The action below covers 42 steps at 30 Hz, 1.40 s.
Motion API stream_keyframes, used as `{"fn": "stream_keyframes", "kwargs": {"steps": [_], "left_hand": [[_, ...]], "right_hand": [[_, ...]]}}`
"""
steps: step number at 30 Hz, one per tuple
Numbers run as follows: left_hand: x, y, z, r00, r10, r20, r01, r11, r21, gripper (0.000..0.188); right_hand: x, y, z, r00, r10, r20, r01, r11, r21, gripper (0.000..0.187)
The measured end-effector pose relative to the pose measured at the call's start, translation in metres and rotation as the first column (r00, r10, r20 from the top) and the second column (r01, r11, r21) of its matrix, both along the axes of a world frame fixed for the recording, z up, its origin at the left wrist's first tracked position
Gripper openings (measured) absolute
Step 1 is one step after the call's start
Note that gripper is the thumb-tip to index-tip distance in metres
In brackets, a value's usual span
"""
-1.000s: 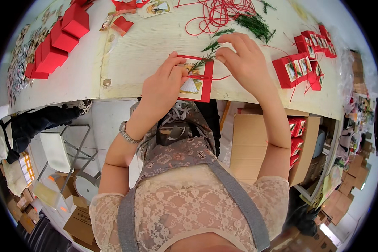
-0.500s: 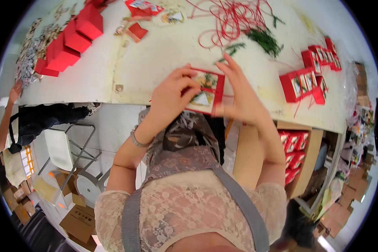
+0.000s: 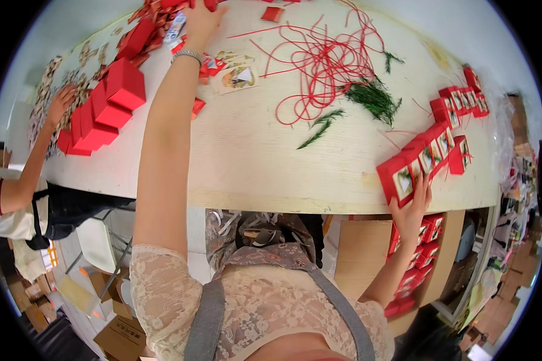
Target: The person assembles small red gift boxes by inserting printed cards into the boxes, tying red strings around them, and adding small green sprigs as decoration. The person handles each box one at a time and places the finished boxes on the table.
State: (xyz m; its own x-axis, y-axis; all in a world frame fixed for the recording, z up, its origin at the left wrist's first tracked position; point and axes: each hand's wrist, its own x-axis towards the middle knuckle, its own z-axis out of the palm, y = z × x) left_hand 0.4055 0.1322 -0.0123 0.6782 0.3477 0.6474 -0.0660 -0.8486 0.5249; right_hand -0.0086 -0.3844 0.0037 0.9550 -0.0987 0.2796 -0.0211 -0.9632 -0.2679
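Note:
Stretched to the far edge of the view, my left hand (image 3: 203, 23) is over red pieces at the table's back. Its fingertips are partly cut off, so its grip cannot be made out. My right hand (image 3: 412, 207) has its fingers around the near end of a red gift box (image 3: 405, 182) with a picture card and green sprig on top. That box stands at the near end of a row of similar red boxes (image 3: 430, 156) on the right. Left of my left forearm lie plain red boxes (image 3: 111, 102) in a slanting row.
Tangled red cords (image 3: 325, 72) and green sprigs (image 3: 373, 101) lie mid-table. Picture cards (image 3: 236, 78) are near the red packets. A carton (image 3: 361, 249) with red boxes stands below the table's front edge. At far left, another person's hand (image 3: 61, 102) touches small pieces.
Both hands have parted from the box they held before me. My left hand has reached far forward and left; my right has moved right, and a box now stands at the row's near end.

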Motion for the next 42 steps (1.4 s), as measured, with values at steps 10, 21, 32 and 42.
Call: {"fn": "stream_keyframes", "kwargs": {"steps": [10,21,32,42], "left_hand": [[-0.183,0.000,0.094,0.868,-0.389,0.308,0.477,0.827,-0.299,0.047],[-0.353,-0.044,-0.016,0.666,-0.706,-0.240,0.423,0.623,-0.658,0.035],[-0.370,-0.062,-0.037,0.822,-0.556,0.122,0.448,0.500,-0.741,0.031],[-0.374,-0.055,-0.036,0.917,-0.379,0.129,0.365,0.659,-0.658,0.026]], "right_hand": [[0.081,-0.031,-0.029,0.885,-0.211,0.415,0.383,0.836,-0.393,0.075],[0.245,0.291,-0.041,0.579,0.775,0.254,-0.700,0.632,-0.333,0.017],[0.228,0.298,-0.037,0.537,0.672,0.510,-0.632,0.721,-0.285,0.011],[0.198,0.278,-0.019,0.703,0.703,0.110,-0.624,0.683,-0.379,0.010]]}}
